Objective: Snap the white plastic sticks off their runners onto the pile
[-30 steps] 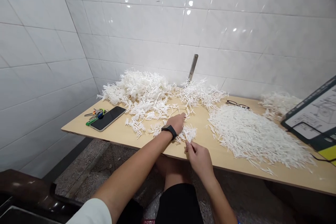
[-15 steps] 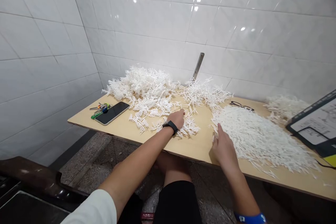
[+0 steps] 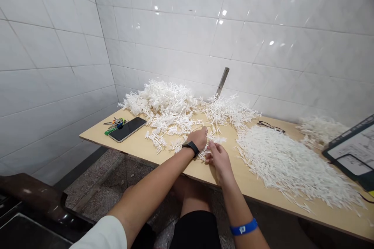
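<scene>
My left hand, with a black watch on the wrist, is closed on a white branched plastic piece just above the table's front part. My right hand, wearing a blue wristband, is right beside it, thumb and fingers pinched at the same piece; the exact contact is partly hidden. Beneath and around both hands lie more small white branched pieces. Behind them rises a tangled heap of such pieces, with a smaller heap to its right. A broad pile of thin white plastic bits spreads at the right.
A phone and keys lie on the left of the wooden table. Eyeglasses rest behind the right pile. A dark printed box or board stands at far right. A metal strip leans by the tiled wall.
My right hand has moved left from the edge of the loose pile to my left hand and pinches at the piece there. My left hand stays nearly in place. The view has tilted slightly up.
</scene>
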`<act>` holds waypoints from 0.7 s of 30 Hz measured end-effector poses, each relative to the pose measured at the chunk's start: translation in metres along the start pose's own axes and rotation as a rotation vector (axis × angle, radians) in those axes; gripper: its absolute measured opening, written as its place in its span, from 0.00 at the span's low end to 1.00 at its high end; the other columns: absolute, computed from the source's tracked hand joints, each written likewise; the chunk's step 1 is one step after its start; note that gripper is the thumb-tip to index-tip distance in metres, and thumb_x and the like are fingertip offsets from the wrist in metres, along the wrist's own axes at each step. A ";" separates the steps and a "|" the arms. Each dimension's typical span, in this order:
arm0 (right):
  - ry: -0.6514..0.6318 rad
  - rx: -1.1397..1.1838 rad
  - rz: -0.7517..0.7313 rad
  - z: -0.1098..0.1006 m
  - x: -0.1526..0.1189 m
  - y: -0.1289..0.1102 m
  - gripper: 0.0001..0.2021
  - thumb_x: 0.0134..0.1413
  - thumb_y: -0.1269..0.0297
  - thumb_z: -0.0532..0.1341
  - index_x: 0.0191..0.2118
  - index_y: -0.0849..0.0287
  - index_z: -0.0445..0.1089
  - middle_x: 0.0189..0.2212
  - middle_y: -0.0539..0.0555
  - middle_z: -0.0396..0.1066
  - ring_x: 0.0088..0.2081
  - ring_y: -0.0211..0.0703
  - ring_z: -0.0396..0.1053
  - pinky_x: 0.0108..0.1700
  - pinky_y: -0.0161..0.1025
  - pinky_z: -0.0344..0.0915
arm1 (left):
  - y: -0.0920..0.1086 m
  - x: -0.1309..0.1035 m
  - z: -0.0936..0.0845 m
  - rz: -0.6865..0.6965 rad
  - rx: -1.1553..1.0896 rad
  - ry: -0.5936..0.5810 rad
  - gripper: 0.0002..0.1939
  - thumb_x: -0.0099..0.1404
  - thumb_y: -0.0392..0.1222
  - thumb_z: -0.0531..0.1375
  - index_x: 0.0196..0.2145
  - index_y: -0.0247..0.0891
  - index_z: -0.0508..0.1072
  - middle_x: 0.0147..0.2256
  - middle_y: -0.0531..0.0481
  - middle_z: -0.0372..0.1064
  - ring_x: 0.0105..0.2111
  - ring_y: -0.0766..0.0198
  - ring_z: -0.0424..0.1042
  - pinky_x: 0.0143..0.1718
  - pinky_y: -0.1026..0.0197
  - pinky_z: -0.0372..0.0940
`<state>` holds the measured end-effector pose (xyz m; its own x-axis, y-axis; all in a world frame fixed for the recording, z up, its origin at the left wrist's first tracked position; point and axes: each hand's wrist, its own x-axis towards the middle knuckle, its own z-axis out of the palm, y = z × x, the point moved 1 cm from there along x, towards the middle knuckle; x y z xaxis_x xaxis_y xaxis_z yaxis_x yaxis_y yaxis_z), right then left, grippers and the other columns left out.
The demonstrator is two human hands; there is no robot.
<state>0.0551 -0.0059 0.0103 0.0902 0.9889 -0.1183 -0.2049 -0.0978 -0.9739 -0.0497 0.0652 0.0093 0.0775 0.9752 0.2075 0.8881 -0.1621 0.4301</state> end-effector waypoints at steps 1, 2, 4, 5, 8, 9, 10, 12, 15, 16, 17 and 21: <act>0.002 0.004 0.032 0.001 0.006 -0.001 0.21 0.41 0.48 0.67 0.31 0.61 0.65 0.24 0.49 0.66 0.17 0.30 0.59 0.15 0.30 0.60 | 0.000 0.000 0.000 0.010 0.003 -0.006 0.15 0.69 0.46 0.42 0.45 0.41 0.63 0.36 0.45 0.73 0.35 0.58 0.71 0.32 0.60 0.58; 0.000 0.010 0.061 0.002 0.012 -0.002 0.20 0.42 0.48 0.67 0.29 0.62 0.65 0.22 0.49 0.65 0.16 0.29 0.57 0.14 0.29 0.56 | 0.000 0.000 0.000 0.021 0.004 -0.011 0.14 0.69 0.46 0.43 0.45 0.41 0.63 0.36 0.46 0.73 0.34 0.57 0.71 0.32 0.60 0.58; 0.002 0.033 0.083 0.001 0.018 -0.003 0.19 0.41 0.50 0.68 0.27 0.62 0.66 0.19 0.48 0.64 0.15 0.28 0.53 0.13 0.27 0.51 | 0.000 0.000 0.001 0.036 0.002 -0.011 0.14 0.69 0.46 0.43 0.45 0.41 0.63 0.36 0.46 0.73 0.34 0.57 0.71 0.32 0.60 0.58; -0.001 0.043 0.072 0.000 0.019 -0.003 0.18 0.40 0.51 0.68 0.26 0.62 0.66 0.19 0.48 0.64 0.15 0.27 0.52 0.13 0.27 0.49 | -0.001 0.000 0.001 0.035 -0.003 -0.006 0.15 0.69 0.45 0.42 0.45 0.41 0.63 0.36 0.46 0.73 0.34 0.57 0.71 0.32 0.60 0.58; -0.024 0.043 0.009 -0.003 0.014 -0.001 0.18 0.41 0.51 0.67 0.24 0.62 0.66 0.19 0.47 0.63 0.15 0.27 0.50 0.14 0.27 0.46 | -0.003 0.002 0.001 -0.016 -0.035 0.006 0.17 0.70 0.45 0.38 0.45 0.41 0.63 0.36 0.45 0.73 0.34 0.57 0.71 0.32 0.60 0.58; -0.045 0.019 -0.009 -0.005 0.009 0.000 0.18 0.42 0.50 0.66 0.24 0.62 0.66 0.18 0.47 0.63 0.16 0.27 0.50 0.15 0.28 0.45 | -0.005 0.002 0.001 -0.033 -0.049 0.004 0.17 0.70 0.45 0.38 0.45 0.40 0.63 0.37 0.45 0.73 0.34 0.58 0.71 0.32 0.60 0.58; -0.070 -0.018 -0.029 -0.007 0.004 0.002 0.19 0.43 0.49 0.65 0.23 0.62 0.67 0.18 0.48 0.63 0.16 0.28 0.50 0.16 0.29 0.45 | -0.006 0.002 0.002 -0.045 -0.062 0.002 0.17 0.70 0.44 0.39 0.45 0.40 0.63 0.37 0.45 0.73 0.34 0.58 0.71 0.32 0.61 0.58; -0.126 -0.135 -0.082 -0.011 -0.007 0.005 0.20 0.46 0.47 0.63 0.22 0.62 0.67 0.18 0.49 0.63 0.17 0.30 0.53 0.18 0.30 0.48 | -0.008 0.003 0.002 -0.045 -0.077 -0.009 0.13 0.69 0.43 0.42 0.45 0.40 0.63 0.38 0.45 0.73 0.35 0.58 0.71 0.31 0.61 0.57; -0.200 -0.330 -0.152 -0.019 -0.024 0.009 0.22 0.50 0.45 0.60 0.21 0.62 0.68 0.17 0.50 0.63 0.20 0.34 0.57 0.23 0.32 0.53 | -0.008 0.002 0.004 -0.012 -0.056 -0.039 0.11 0.66 0.40 0.48 0.45 0.41 0.62 0.36 0.47 0.73 0.35 0.58 0.71 0.32 0.61 0.57; -0.213 -0.375 -0.157 -0.021 -0.029 0.009 0.23 0.51 0.45 0.59 0.21 0.62 0.67 0.17 0.50 0.62 0.21 0.35 0.58 0.24 0.33 0.53 | -0.008 0.001 0.004 -0.003 -0.045 -0.051 0.10 0.65 0.39 0.48 0.44 0.41 0.63 0.35 0.47 0.73 0.35 0.57 0.71 0.32 0.61 0.57; -0.219 -0.405 -0.154 -0.024 -0.033 0.010 0.23 0.51 0.44 0.58 0.21 0.61 0.67 0.17 0.49 0.62 0.21 0.36 0.58 0.25 0.33 0.53 | -0.007 0.001 0.005 0.004 -0.039 -0.063 0.10 0.65 0.38 0.48 0.44 0.41 0.63 0.35 0.47 0.73 0.35 0.57 0.71 0.33 0.61 0.58; -0.232 -0.430 -0.141 -0.027 -0.045 0.006 0.23 0.52 0.44 0.57 0.21 0.61 0.66 0.17 0.49 0.60 0.22 0.36 0.57 0.25 0.33 0.52 | -0.007 0.002 0.004 -0.004 -0.046 -0.088 0.11 0.64 0.37 0.48 0.43 0.41 0.64 0.36 0.45 0.73 0.36 0.56 0.71 0.34 0.59 0.58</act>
<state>0.0760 -0.0542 0.0045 -0.1403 0.9899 0.0188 0.2174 0.0493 -0.9748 -0.0538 0.0688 0.0032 0.1159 0.9849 0.1286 0.8667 -0.1635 0.4712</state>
